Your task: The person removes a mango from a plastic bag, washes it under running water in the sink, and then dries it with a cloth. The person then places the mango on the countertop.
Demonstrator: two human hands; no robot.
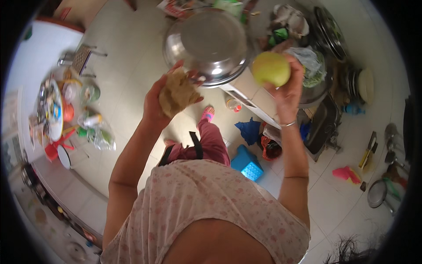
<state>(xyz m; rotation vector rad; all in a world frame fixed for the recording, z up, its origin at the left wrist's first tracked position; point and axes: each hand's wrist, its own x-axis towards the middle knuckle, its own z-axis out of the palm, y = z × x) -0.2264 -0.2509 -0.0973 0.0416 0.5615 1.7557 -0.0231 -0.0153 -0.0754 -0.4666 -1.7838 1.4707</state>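
Note:
My left hand (155,102) holds a crumpled tan-brown thing (178,94), perhaps paper or cloth; its exact kind is unclear. A round yellow-green fruit (271,69), which looks like an apple or pear, is gripped in the fingers of my right hand (288,90). Beyond both hands, a large shiny stainless-steel basin (211,43) sits at the counter's edge. Just past my right hand lies a clear plastic bag (308,61) with something green in or under it.
A sink (321,127) is set in the counter at right, with stacked plates (362,85) beyond it. Below me on the floor are a blue plastic stool (242,156) and a bottle (233,105). A cluttered round table (57,112) stands at left, near a woven stool (81,60).

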